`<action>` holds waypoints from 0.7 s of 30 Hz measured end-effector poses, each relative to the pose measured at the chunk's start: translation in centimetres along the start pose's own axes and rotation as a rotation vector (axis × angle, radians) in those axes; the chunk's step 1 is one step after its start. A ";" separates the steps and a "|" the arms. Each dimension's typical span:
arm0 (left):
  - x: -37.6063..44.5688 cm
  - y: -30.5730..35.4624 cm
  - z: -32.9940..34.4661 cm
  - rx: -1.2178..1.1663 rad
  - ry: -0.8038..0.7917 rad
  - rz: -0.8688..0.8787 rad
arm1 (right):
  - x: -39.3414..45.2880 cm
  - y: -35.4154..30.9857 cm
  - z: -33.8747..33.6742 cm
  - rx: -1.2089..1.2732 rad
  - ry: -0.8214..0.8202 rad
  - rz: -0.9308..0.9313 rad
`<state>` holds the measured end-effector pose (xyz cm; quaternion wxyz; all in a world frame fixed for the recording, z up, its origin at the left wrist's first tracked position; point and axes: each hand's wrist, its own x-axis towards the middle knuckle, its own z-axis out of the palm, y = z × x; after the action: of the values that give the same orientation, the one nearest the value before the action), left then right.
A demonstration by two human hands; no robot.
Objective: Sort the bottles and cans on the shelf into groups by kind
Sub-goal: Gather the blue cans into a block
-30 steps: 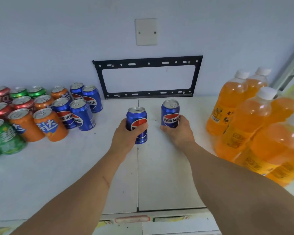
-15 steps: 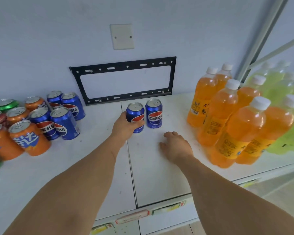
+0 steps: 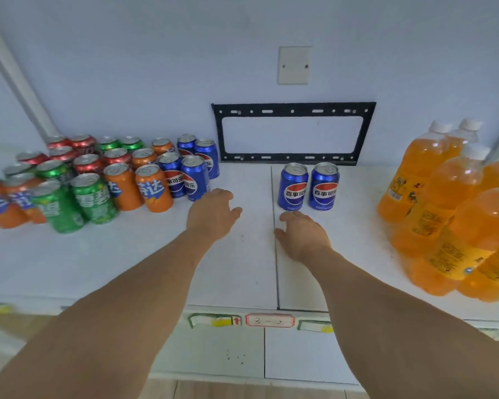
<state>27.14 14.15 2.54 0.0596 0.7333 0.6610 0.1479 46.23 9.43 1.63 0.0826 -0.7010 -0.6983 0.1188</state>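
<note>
Two blue cans stand upright and side by side on the white shelf, just below the black bracket fixed to the pale wall. Left of the bracket sits a crowd of mixed cans; right of it, orange bottles. A blank plate sits above it. Below it, the left hand and right hand hover, fingers loosely apart, holding nothing.

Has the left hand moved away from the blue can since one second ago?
Yes. The left hand released the blue can and went left, away from the black bracket.
</note>
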 end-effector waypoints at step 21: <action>11.4 -16.8 -9.6 -0.119 -0.012 0.024 | 12.2 -18.0 3.6 0.768 0.095 0.126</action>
<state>9.24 26.35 8.46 0.1051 0.7370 0.6419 0.1834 27.90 21.65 2.63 0.3639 -0.6652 -0.5541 0.3437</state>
